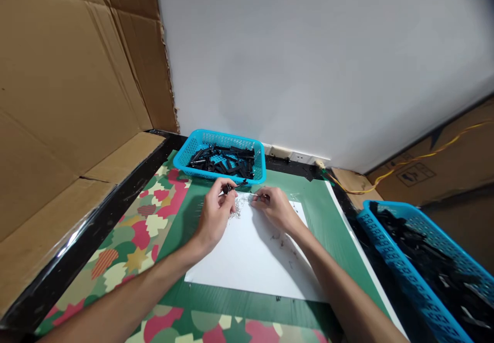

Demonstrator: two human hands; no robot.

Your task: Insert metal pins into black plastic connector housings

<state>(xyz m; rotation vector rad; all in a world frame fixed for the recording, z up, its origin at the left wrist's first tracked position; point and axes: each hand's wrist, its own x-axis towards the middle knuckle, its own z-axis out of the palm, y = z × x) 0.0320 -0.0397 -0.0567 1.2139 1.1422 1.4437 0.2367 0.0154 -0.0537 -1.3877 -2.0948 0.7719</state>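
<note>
My left hand (219,204) is closed around a small black plastic part (228,188), whose thin end sticks out to the right. Facing it, my right hand (273,205) pinches a slim tool with a dark handle (264,198) and a thin metal shaft pointing left toward the black part. The kind of tool is too small to make out. Under both hands lies a white sheet of paper (239,260). A pile of tiny silvery metal pieces (235,211) sits on it beside my left fingers, and several small dark bits (287,247) lie under my right forearm.
A blue basket (181,167) with many black parts stands behind my hands against the wall. Another blue basket (393,260) of black pieces is at the right. Cardboard (69,65) rises at the left. A yellow cable (409,158) runs from the wall sockets (300,157).
</note>
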